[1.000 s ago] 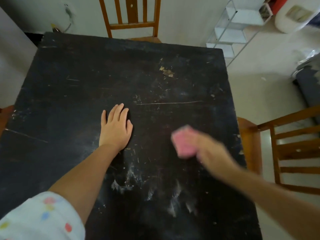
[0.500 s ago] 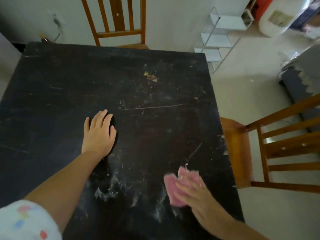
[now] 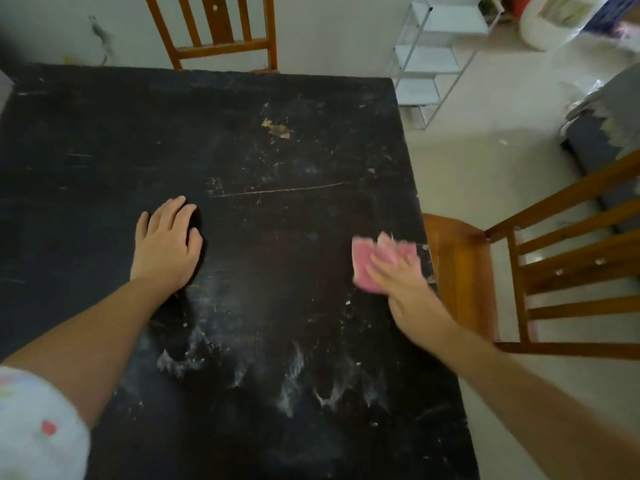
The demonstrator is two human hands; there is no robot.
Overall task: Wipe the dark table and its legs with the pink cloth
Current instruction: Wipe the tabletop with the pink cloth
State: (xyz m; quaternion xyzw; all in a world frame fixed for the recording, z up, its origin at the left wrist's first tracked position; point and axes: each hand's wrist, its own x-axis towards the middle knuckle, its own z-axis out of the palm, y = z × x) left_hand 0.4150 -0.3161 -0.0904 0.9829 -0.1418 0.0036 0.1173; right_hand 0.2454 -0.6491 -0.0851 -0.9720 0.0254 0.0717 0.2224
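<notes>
Near the right edge of the dark table (image 3: 242, 161), the pink cloth (image 3: 363, 265) lies flat under the right hand (image 3: 398, 282), whose straight fingers press it down, while the left hand (image 3: 166, 244) rests flat, palm down, holding nothing, toward the table's middle.

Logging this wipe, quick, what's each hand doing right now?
Left hand: open, flat on the dark table.
Right hand: open, fingers pressing the pink cloth down near the right edge.
</notes>
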